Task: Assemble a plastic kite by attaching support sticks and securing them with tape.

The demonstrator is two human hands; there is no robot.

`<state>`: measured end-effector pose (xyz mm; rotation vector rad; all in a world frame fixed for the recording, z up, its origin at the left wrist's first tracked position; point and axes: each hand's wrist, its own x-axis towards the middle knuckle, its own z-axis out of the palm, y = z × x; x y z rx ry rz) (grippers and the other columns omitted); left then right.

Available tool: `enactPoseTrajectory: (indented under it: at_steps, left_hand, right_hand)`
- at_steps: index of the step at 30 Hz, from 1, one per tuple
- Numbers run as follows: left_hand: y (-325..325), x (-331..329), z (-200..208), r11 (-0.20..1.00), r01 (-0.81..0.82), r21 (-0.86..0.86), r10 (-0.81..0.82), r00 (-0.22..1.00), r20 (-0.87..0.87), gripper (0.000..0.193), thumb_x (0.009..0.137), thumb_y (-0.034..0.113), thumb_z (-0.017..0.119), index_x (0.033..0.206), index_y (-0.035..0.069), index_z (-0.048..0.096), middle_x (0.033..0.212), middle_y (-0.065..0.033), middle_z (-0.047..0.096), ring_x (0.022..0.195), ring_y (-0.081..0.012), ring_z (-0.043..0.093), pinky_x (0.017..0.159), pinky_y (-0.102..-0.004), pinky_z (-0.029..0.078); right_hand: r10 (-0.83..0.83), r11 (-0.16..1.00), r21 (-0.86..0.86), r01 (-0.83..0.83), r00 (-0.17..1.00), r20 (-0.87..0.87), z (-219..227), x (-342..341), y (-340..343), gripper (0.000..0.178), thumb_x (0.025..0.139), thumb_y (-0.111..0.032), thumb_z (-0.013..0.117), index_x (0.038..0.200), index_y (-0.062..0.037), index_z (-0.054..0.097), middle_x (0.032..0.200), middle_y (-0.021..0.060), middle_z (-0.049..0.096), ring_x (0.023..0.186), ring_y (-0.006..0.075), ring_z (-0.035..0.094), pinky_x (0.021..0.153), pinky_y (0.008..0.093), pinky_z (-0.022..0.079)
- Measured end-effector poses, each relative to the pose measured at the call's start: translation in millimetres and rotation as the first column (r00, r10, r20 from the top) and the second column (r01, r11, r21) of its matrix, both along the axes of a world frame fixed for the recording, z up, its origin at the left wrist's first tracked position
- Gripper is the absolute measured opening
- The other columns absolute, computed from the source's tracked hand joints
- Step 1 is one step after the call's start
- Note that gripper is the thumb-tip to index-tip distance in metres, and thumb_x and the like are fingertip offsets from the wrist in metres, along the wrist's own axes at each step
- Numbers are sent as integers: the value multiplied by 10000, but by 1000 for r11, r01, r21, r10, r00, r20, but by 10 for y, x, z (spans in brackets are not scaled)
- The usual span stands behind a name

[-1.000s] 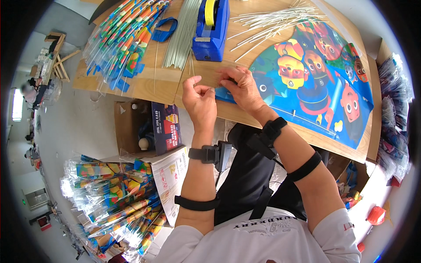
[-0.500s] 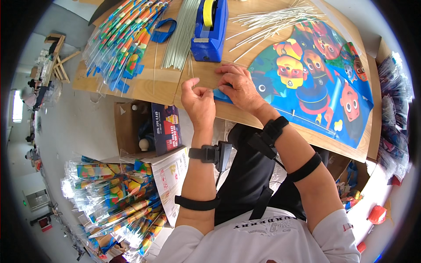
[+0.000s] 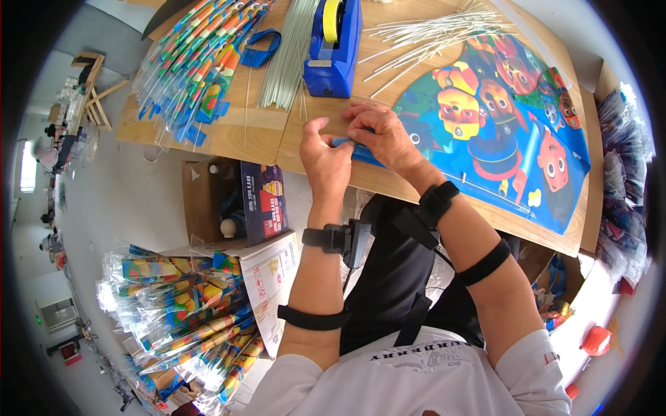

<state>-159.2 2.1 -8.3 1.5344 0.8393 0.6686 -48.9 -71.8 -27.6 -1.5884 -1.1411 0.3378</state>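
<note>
I see two bare hands working close together near the upper middle of the frame, over the front edge of a wooden table (image 3: 267,132). Between them lies the blue left corner of a glossy printed sheet (image 3: 496,149), which spreads from there across the tabletop into the upper right, covered in cartoon figures. The right hand (image 3: 383,139) has thumb and forefinger bent together, pinching that blue corner. The left hand (image 3: 327,158) is curled just beside it, its thumb and forefinger at the end of the blue strip; whether they grip it or only touch it, I cannot tell.

Above the hands, at the top middle, stands a blue tape dispenser (image 3: 340,76) carrying a yellow roll (image 3: 331,21). To its left lies a bundle of thin, pale rods (image 3: 283,69); to its right, a loose scatter of white rods (image 3: 433,35) reaches toward the sheet. At the upper left I see a heap of colourful rolled pieces in clear wrapping (image 3: 191,76), with a blue loop (image 3: 261,50) beside it. More wrapped rolls (image 3: 187,298) lean out of a carton (image 3: 272,277) at the lower left.
</note>
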Motion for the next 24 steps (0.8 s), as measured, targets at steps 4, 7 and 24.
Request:
enactPoseTrajectory:
  at_steps: [4,7,24]
  left_hand:
    - [45,-32,-29,997,-9,80,14,998,-68,468,695,-111,584,1136,-34,446,680,-64,546,602,-123,519,577,-265,432]
    - [12,-18,-23,997,-31,66,32,999,-16,462,701,-111,581,1135,-34,442,679,-62,545,600,-122,517,585,-264,431]
    - [-43,-70,-15,994,-104,-17,105,990,95,478,693,-105,611,1122,-22,419,670,-47,528,589,-90,498,562,-237,417]
  right_hand:
    - [-23,995,-96,41,983,184,29,-68,-50,76,755,-60,627,827,-43,646,1088,60,615,1169,254,482,1001,389,311]
    - [-22,994,-97,44,977,214,10,-48,-67,95,758,-51,620,849,-62,646,1099,33,612,1187,235,465,1016,382,281]
    - [44,999,0,-44,998,-43,85,-27,-18,150,653,-19,677,797,-45,644,998,78,635,1165,275,478,1046,369,323]
